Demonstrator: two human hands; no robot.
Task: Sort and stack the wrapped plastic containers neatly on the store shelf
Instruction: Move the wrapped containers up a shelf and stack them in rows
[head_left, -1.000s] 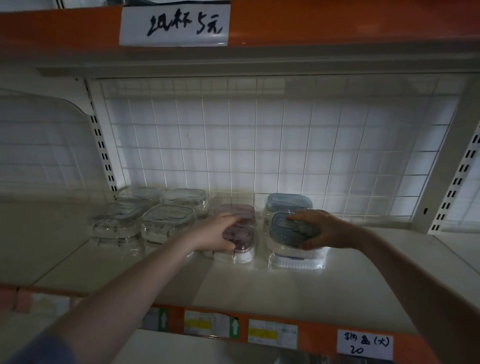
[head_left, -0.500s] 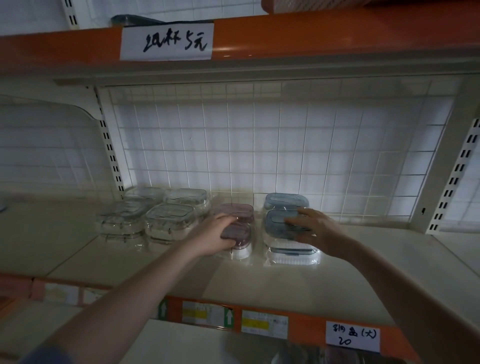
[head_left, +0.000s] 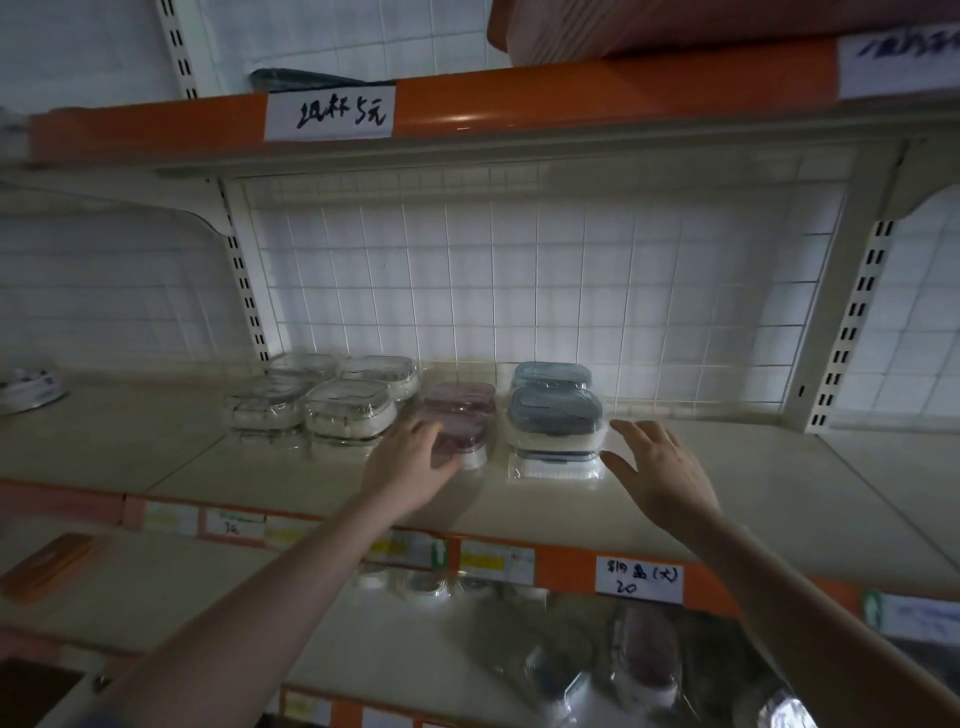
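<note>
Your left hand (head_left: 410, 462) curls on the front pink-lidded wrapped plastic container (head_left: 460, 441); your right hand (head_left: 657, 470) hovers spread beside the blue-lidded wrapped stack (head_left: 553, 426) on the cream shelf (head_left: 727, 478): nudge both square, gently

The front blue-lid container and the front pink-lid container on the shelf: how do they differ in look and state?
The front blue-lid container has a grey-blue lid; the front pink-lid container has a dull pink one. The right hand, open, is just clear of the blue one; the left hand touches the pink one and hides part of it. Both are wrapped in clear plastic, with a same-coloured container behind.
</note>
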